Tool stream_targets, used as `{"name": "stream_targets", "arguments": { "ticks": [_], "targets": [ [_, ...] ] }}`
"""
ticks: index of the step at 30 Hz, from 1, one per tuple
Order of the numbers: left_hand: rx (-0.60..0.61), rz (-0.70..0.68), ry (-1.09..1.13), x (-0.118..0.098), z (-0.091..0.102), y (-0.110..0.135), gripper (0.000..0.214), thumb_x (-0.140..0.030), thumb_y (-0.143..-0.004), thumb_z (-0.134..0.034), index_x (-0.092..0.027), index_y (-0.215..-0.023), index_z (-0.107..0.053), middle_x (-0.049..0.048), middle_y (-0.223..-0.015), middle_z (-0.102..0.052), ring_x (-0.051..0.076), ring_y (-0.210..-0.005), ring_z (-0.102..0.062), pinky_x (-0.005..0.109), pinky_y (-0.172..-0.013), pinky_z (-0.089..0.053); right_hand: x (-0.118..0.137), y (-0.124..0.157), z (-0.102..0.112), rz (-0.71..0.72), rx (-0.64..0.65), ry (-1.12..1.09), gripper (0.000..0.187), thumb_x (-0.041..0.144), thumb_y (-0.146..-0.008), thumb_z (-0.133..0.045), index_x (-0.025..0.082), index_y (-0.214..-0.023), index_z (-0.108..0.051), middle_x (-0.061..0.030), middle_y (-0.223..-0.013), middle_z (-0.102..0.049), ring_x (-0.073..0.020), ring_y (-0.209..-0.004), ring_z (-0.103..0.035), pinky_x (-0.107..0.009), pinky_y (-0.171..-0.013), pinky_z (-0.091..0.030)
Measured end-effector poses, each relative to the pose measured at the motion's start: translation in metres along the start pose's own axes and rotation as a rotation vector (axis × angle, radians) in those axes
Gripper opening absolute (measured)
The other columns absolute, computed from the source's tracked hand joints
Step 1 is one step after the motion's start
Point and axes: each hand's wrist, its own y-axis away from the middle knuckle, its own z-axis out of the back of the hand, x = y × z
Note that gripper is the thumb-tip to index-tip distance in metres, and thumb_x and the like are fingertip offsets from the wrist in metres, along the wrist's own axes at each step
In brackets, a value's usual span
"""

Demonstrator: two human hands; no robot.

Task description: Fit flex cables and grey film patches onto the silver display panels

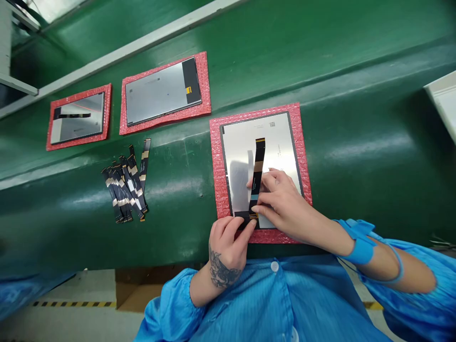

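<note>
A display panel (280, 142) lies back side up on a pink bubble-wrap pouch (305, 175) in front of me. Over it, a black flex cable (259, 159) with gold ends stands tilted, its reflection showing on the silvery back. My right hand (283, 202) pinches this cable near its lower end, thumb and fingers closed. At the panel's near edge, my left hand (230, 242) has its fingertips and thumb closed on the black strip, beside the cable's lower connector. Exactly how the connector meets the panel is hidden by my fingertips.
Several loose flex cables (124, 187) lie piled to the left on the green work surface (178, 190). Farther back are a second panel (160, 92) and a third panel (80, 126), each on pink wrap. A white object (443, 95) juts in at the right edge.
</note>
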Motion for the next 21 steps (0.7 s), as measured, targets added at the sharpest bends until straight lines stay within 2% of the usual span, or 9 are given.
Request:
{"name": "stream_targets", "arguments": {
  "ticks": [8, 21],
  "targets": [
    [0.010, -0.076, -0.140, 0.0019, 0.0000, 0.0030, 0.027, -0.010, -0.087, -0.053, -0.018, -0.107, -0.069, 0.0090, -0.098, -0.063, 0.020, -0.091, -0.052, 0.031, -0.082, -0.046, 0.0007, 0.0006, -0.0002, -0.001, 0.014, 0.021, 0.017, 0.017, -0.081, -0.059, 0.018, -0.067, -0.067, -0.0117, -0.104, -0.060, -0.0291, -0.102, -0.044, -0.055, -0.093, -0.042],
    [0.052, -0.048, -0.147, -0.0022, -0.0009, 0.0016, 0.032, -0.011, -0.085, -0.049, -0.017, -0.111, -0.066, 0.0101, -0.100, -0.061, 0.021, -0.093, -0.051, 0.034, -0.083, -0.044, 0.0033, 0.0025, 0.0006, -0.019, 0.008, -0.006, 0.020, 0.016, -0.085, -0.053, 0.018, -0.071, -0.067, -0.0119, -0.103, -0.058, -0.0290, -0.103, -0.045, -0.053, -0.091, -0.044]
  ]
}}
